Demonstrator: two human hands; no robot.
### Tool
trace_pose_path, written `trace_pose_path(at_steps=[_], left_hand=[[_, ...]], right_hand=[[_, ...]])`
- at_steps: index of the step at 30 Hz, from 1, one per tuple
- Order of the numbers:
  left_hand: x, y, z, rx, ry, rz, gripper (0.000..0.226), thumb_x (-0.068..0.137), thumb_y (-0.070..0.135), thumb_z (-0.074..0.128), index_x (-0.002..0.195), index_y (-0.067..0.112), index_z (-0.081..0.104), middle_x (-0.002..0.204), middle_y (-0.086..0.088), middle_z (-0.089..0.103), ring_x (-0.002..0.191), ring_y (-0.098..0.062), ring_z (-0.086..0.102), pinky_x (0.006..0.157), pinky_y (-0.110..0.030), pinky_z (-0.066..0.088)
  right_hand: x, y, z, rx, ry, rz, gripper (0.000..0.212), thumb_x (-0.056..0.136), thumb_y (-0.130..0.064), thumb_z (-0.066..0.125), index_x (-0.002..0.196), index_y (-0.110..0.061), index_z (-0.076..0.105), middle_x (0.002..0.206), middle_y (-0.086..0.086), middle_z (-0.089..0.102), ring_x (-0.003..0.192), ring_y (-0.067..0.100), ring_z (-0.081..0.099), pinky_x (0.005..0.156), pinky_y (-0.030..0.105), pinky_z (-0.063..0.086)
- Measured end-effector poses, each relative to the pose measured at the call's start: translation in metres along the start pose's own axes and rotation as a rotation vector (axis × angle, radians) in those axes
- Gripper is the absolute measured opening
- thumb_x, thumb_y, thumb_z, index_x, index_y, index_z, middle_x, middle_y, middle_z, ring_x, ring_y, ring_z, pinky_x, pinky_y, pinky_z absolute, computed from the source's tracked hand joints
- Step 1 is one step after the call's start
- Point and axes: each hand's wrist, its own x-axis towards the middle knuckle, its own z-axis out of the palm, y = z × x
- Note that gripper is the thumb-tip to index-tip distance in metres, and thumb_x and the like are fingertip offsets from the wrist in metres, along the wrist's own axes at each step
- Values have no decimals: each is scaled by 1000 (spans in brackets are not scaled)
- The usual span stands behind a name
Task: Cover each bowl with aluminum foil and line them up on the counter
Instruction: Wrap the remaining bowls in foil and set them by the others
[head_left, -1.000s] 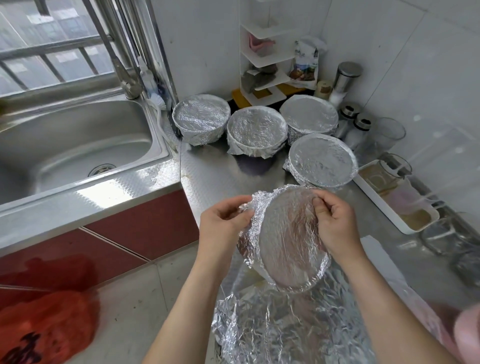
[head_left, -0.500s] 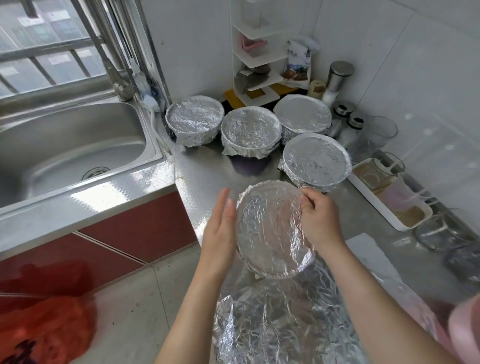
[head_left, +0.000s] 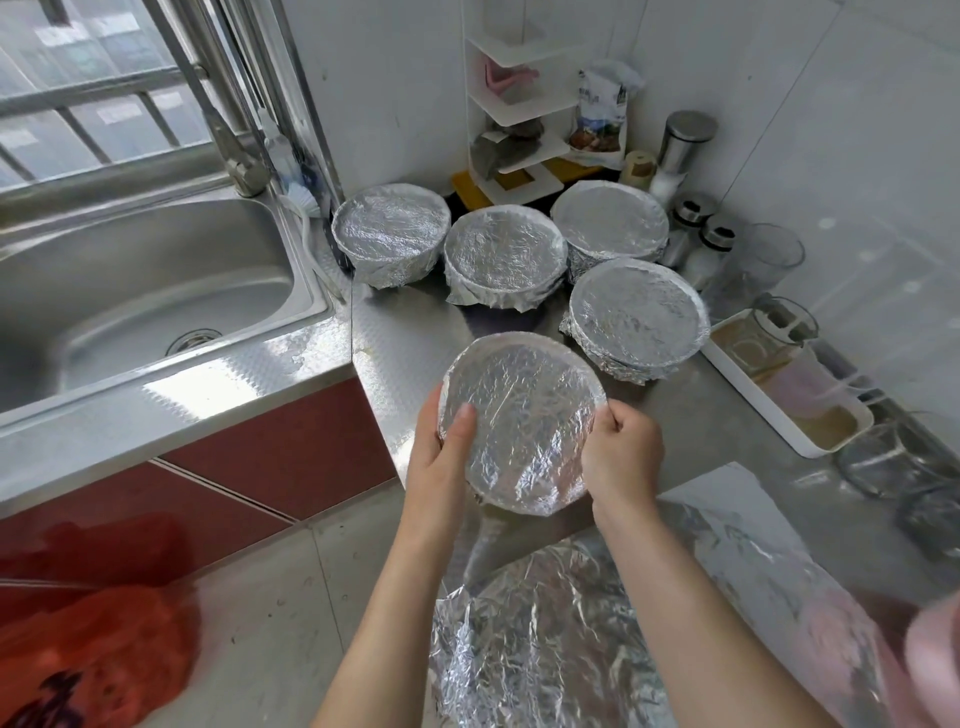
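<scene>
Change: the foil-covered bowl (head_left: 519, 421) has been carried up the frame. The left hand (head_left: 441, 457), flat beside it half a second ago, is now closed on its rim.
Bowl: held tilted at frame centre, over the tabletop (head_left: 410, 332) edge.
Fingers: the right hand (head_left: 623, 457) is curled onto the right rim, and the left thumb is pressed on the foil top.
Done: four covered bowls (head_left: 504, 254) are clustered at upper centre.
Remaining: this fifth bowl is judged not yet set down, and the row not yet straightened.
Outward: a spare foil sheet (head_left: 571, 623) is seen crumpled at lower centre.

Both forearms reach forward. The left hand (head_left: 441, 452) grips the foil-covered bowl (head_left: 524, 415) at its left side, thumb on top; the right hand (head_left: 623, 457) curls round its right rim.
</scene>
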Motion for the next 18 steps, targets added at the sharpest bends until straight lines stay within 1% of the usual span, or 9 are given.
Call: trace_pose_path(at_steps=[4, 5, 7, 8, 11, 13, 15, 16, 18], left_hand=[[5, -3, 2, -54, 98, -23, 33, 98, 36, 50, 131, 35, 51, 121, 21, 59, 103, 15, 57, 75, -1, 43], [9, -4, 0, -67, 131, -50, 32, 99, 36, 50, 130, 30, 55, 122, 16, 62, 107, 9, 58, 82, -8, 46], [18, -6, -5, -98, 179, -162, 41, 95, 39, 52, 128, 16, 60, 127, -1, 64, 118, -15, 59, 102, -36, 47], [22, -8, -10, -130, 177, -224, 44, 91, 41, 54, 124, 12, 62, 124, -6, 65, 116, -24, 60, 103, -45, 45], [32, -14, -18, -144, 167, -327, 33, 94, 33, 52, 107, 6, 66, 102, -13, 69, 91, -26, 65, 84, -41, 48], [36, -16, -21, -127, 184, -326, 28, 93, 30, 52, 100, 7, 67, 103, -19, 69, 87, -26, 65, 83, -42, 49], [38, -18, -23, -104, 181, -292, 29, 90, 32, 55, 103, 10, 70, 111, -16, 70, 94, -23, 66, 90, -41, 48], [36, -18, -25, -99, 166, -267, 33, 88, 35, 57, 110, 14, 70, 116, -10, 69, 103, -19, 65, 97, -41, 47], [31, -17, -29, -79, 168, -199, 45, 88, 35, 62, 129, 20, 61, 131, 3, 62, 119, -11, 56, 105, -33, 39]], right_hand=[[-13, -4, 0, -16, 6, -18, 36, 87, -3, 39, 56, -16, 23, 50, 1, 26, 56, 19, 23, 54, 34, 22], [-17, -6, -2, -30, -10, -24, 37, 87, -3, 39, 55, -15, 25, 49, 0, 26, 54, 18, 23, 53, 33, 22], [-27, -8, -3, -47, -47, -17, 38, 89, -5, 42, 55, -14, 27, 48, -2, 26, 50, 16, 22, 51, 29, 20], [-30, -6, -3, -48, -61, -5, 39, 90, -6, 43, 55, -14, 28, 47, -3, 26, 49, 14, 21, 50, 29, 19], [-32, 5, -1, -22, -124, 46, 42, 91, -8, 47, 54, -16, 29, 43, -9, 24, 46, 10, 20, 48, 27, 17], [-32, 12, 0, 5, -172, 67, 43, 92, -12, 50, 53, -17, 32, 39, -9, 27, 44, 8, 21, 49, 28, 19], [-30, 11, -3, 19, -198, 72, 36, 93, -22, 55, 59, -17, 44, 45, -12, 38, 46, 7, 31, 51, 29, 26], [-27, 9, -6, 24, -194, 78, 28, 93, -28, 56, 67, -18, 53, 55, -13, 49, 53, 6, 42, 55, 28, 32], [-12, 8, -9, 123, -194, 112, 15, 94, -35, 56, 91, -21, 60, 88, -8, 64, 79, 4, 57, 70, 26, 43]])
